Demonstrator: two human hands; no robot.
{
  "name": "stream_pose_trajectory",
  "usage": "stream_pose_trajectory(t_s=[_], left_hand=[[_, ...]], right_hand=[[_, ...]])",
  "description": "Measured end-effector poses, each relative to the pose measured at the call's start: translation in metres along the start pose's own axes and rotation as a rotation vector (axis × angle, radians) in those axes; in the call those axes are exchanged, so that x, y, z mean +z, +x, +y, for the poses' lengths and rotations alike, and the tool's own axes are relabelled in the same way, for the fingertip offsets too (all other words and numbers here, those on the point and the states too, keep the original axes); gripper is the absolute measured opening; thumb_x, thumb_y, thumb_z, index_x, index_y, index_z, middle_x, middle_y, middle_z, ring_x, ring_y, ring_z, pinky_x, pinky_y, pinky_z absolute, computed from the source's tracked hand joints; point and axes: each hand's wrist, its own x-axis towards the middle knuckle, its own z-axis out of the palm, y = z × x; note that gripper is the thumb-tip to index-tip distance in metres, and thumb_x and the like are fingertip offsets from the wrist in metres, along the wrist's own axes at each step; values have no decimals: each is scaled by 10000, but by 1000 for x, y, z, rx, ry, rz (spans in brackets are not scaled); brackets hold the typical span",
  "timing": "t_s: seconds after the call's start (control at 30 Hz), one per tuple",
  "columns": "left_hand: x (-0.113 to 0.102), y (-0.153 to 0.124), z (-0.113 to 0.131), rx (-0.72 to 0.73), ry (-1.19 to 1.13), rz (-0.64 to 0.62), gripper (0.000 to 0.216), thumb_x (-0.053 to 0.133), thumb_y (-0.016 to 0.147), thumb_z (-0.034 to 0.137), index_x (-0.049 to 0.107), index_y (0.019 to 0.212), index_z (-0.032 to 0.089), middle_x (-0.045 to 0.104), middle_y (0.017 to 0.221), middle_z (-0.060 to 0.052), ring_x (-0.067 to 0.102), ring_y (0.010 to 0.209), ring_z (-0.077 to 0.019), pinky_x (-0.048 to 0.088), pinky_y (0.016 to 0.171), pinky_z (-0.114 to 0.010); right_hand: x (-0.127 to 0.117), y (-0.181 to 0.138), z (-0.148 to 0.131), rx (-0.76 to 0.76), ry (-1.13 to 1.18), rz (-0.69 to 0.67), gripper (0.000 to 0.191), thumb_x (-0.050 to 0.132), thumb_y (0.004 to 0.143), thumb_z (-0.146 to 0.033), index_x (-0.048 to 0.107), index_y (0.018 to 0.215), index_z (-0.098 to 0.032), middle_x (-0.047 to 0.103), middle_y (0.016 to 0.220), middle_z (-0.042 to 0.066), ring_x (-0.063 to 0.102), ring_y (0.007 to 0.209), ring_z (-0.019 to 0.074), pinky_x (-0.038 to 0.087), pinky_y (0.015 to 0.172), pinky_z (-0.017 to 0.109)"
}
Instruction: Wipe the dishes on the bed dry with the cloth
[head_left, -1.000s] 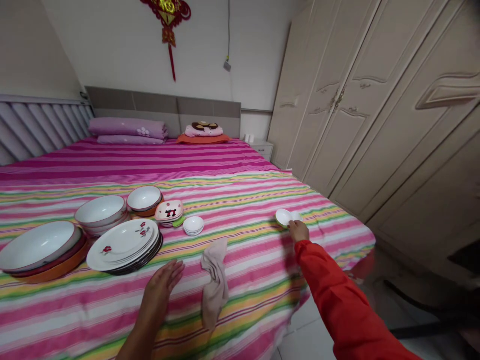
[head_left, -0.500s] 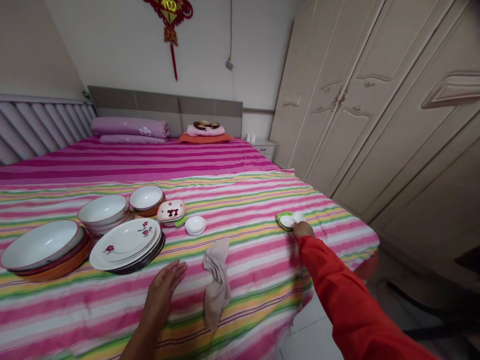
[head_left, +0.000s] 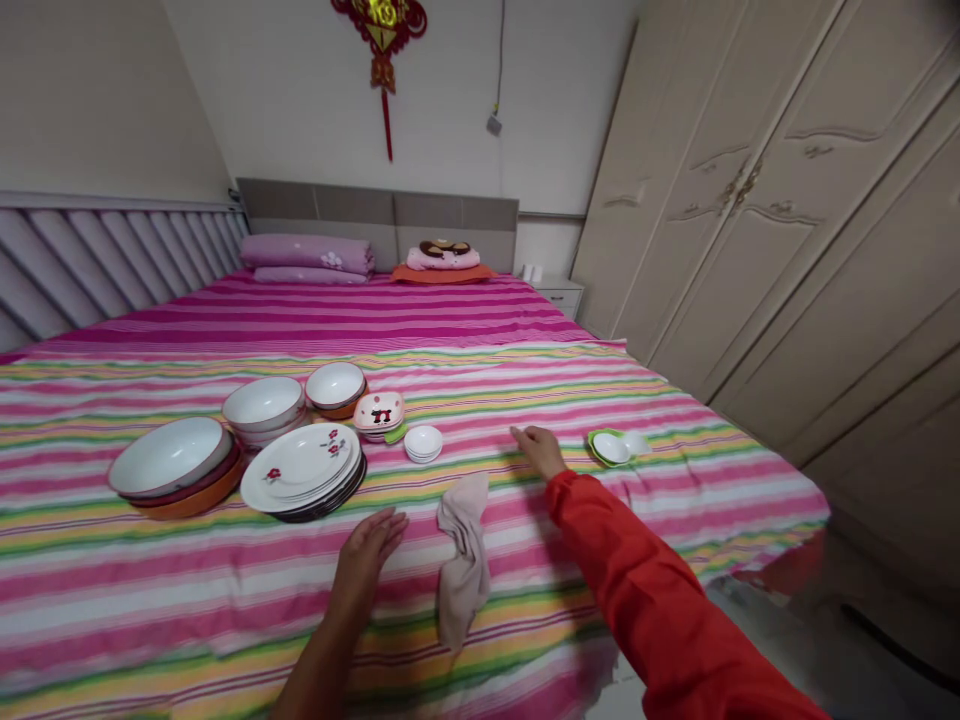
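Striped bed (head_left: 495, 385) is flanked by one wardrobe (head_left: 690, 270). On it are set six dish stacks (head_left: 304, 462), one cloth (head_left: 464, 560) and, rightmost, one green dish (head_left: 592, 441) with two white bowls (head_left: 612, 448). Left hand (head_left: 371, 542) and right hand (head_left: 541, 452) are held empty beside the cloth, fingers loosely apart.

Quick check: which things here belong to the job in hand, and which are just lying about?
Likely in the job:
- green dish
- small white bowls
- patterned dishes
- plates
- larger bowls
- cloth, perhaps

Probably just lying about:
- folded purple bedding
- pink folded bundle
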Motion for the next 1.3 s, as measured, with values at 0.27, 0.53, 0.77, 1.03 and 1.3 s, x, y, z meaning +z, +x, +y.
stream_pose_trajectory(t_s=[0.27,0.53,0.77,1.03,1.3], left_hand=[[-2,-1,-3,32,10,-23,258,688,709,193,615,940,103,724,911,-138,691,890,-229,451,981,-440],[-1,-3,-4,41,-12,-25,311,745,648,245,636,906,108,723,917,-147,688,898,-246,456,961,-445],[-6,4,-6,-7,-69,-51,272,720,692,231,636,921,112,718,958,-164,680,936,-255,448,972,-438],[15,8,7,-164,-316,-278,484,425,884,502,520,1251,202,565,1307,-143,548,1186,-233,374,1046,-419],[29,18,-2,-209,-469,-390,485,430,890,492,478,1296,230,623,1241,-89,556,1170,-208,414,1017,-384]], right_hand=[[93,1,-67,-87,93,-223,479,494,821,-520,482,472,-192,515,489,-1,475,530,122,293,515,231],[120,5,-76,-22,77,-245,294,554,767,-262,533,485,-182,599,553,48,539,589,146,307,511,227],[110,-15,-77,-52,200,-224,283,476,729,-216,500,448,-192,528,470,8,489,525,129,296,476,218],[117,-82,-77,-183,374,-290,309,474,723,-330,423,444,-208,425,454,-44,423,493,115,289,481,227],[94,-103,-69,-257,349,-195,375,414,842,-409,425,523,-212,445,534,-32,427,555,134,306,542,250]])
